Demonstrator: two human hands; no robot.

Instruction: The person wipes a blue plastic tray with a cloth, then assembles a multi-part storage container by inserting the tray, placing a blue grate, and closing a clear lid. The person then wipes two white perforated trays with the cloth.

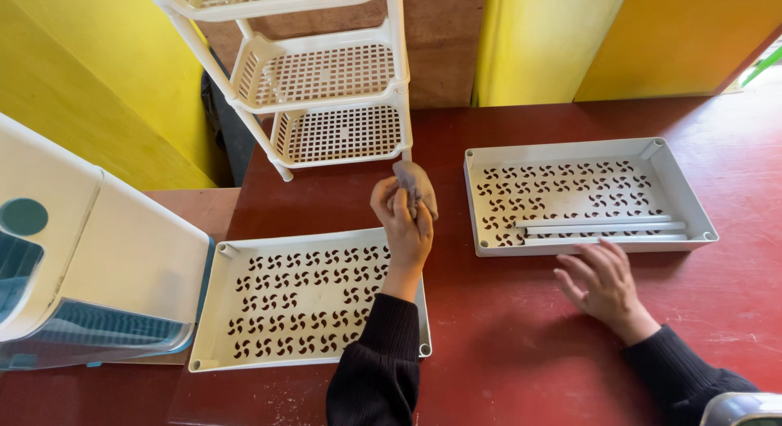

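Observation:
My left hand [403, 222] is raised over the red table and grips a crumpled grey-brown cloth [417, 186], held just below the corner leg of a white plastic shelf rack [326, 76]. Beneath my left forearm lies a white perforated tray [285, 300]. My right hand [604, 283] rests flat on the table with fingers spread, touching the near rim of a second white perforated tray [489, 198]. That tray holds three white tubes [603, 228] lying side by side along its near edge.
A white and blue plastic appliance [81, 255] sits at the left edge. The shelf rack stands tilted at the table's far side against yellow walls [98, 108]. A grey rounded object [745, 410] shows at the bottom right corner.

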